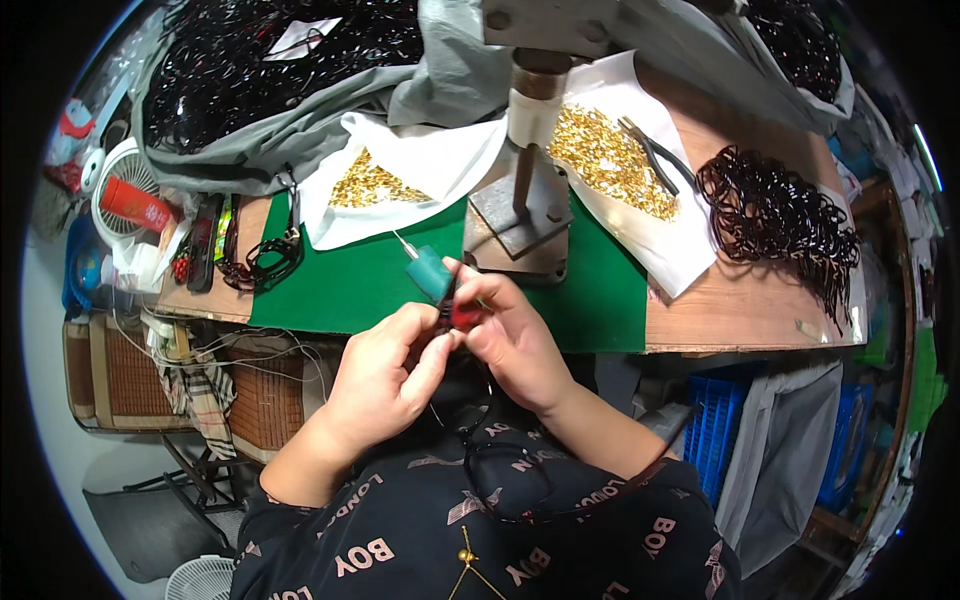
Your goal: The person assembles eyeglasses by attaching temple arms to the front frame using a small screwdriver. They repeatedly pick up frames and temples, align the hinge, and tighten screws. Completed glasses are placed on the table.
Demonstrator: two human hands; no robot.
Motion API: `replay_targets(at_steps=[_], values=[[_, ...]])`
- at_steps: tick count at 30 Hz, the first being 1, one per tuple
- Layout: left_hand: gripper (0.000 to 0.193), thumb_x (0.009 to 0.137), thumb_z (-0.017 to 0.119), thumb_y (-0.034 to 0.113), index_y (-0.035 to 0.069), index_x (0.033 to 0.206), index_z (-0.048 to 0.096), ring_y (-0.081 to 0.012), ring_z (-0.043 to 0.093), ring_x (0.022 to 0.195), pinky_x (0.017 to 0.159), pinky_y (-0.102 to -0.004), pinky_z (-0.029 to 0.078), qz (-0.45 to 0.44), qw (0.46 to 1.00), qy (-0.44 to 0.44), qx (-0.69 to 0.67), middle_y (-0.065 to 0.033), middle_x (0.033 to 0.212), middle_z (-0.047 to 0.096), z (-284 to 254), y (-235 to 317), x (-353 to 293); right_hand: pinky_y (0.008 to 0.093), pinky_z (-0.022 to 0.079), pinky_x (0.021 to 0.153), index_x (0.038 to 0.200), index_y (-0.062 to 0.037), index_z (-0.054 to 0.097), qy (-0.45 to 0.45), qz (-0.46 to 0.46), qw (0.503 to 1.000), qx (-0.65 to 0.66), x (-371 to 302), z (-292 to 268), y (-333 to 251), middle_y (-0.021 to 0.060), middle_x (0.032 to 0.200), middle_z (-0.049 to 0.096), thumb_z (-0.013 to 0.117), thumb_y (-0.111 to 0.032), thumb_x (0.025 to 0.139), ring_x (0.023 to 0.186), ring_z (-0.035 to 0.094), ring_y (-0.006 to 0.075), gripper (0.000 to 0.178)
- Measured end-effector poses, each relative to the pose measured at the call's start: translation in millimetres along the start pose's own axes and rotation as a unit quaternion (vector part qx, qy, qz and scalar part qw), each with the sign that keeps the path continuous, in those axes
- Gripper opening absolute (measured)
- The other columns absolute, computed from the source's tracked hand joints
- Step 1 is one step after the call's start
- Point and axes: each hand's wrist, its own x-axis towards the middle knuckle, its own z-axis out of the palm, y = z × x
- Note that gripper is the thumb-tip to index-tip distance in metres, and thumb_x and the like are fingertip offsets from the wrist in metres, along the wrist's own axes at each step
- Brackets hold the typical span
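My left hand and my right hand meet just over the front edge of the bench, fingers closed. Both pinch a thin dark cord; a small red piece shows at my right fingers, too small to make out. A loop of black cord hangs below my hands across my shirt. Just beyond my fingertips, a tool with a thick green handle and a thin metal tip lies on the green mat.
A metal hand press stands mid-bench. White sheets hold gold metal pieces on the left and more gold pieces on the right, with pliers. Dark cord bundles lie right; a coiled cord lies left.
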Motion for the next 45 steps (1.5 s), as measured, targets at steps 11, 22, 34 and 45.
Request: replay_targets(at_steps=[11,22,34,45], values=[[0.014,0.092,0.047,0.007,0.0,0.105,0.047,-0.0105,0.055,0.048,0.041,-0.0177,0.042,-0.084,0.942,0.053,-0.32,-0.0159,0.091,0.064,-11.9,-54.2,18.1,0.0209,0.041,0.052,0.116,-0.0074,0.048,0.242,0.092,0.911,-0.322,-32.8,-54.6,-98.1,0.0043,0.079,0.055,0.056,-0.003,0.082,0.057,0.049,0.0072,0.035],[0.017,0.092,0.047,0.007,-0.001,0.106,0.054,-0.0034,0.048,0.048,0.042,-0.0148,0.037,-0.139,0.939,0.017,-0.314,-0.0086,0.086,0.066,-6.4,-75.0,18.3,0.0418,0.046,0.071,0.104,-0.0062,0.054,0.048,0.057,0.59,-0.804,21.7,-93.8,-102.1,0.0197,0.084,0.06,0.06,-0.013,0.077,0.082,0.058,0.0365,0.029],[0.02,0.09,0.049,0.005,0.0,0.109,0.053,-0.0045,0.049,0.052,0.046,-0.0156,0.038,-0.155,0.931,-0.013,-0.331,-0.0073,0.085,0.064,-0.1,-81.6,37.0,0.0397,0.045,0.077,0.112,-0.004,0.051,0.103,0.103,0.69,-0.709,-7.2,-79.1,-107.8,0.0212,0.092,0.058,0.057,-0.012,0.081,0.088,0.055,0.0386,0.033],[0.023,0.09,0.05,0.004,-0.001,0.112,0.054,-0.0032,0.048,0.056,0.051,-0.0154,0.04,-0.184,0.922,-0.021,-0.339,-0.005,0.082,0.064,7.9,-84.5,38.7,0.0418,0.046,0.062,0.116,-0.009,0.052,0.023,0.102,0.609,-0.787,4.1,-70.9,-104.0,0.0152,0.078,0.054,0.058,-0.012,0.081,0.071,0.056,0.0353,0.036]])
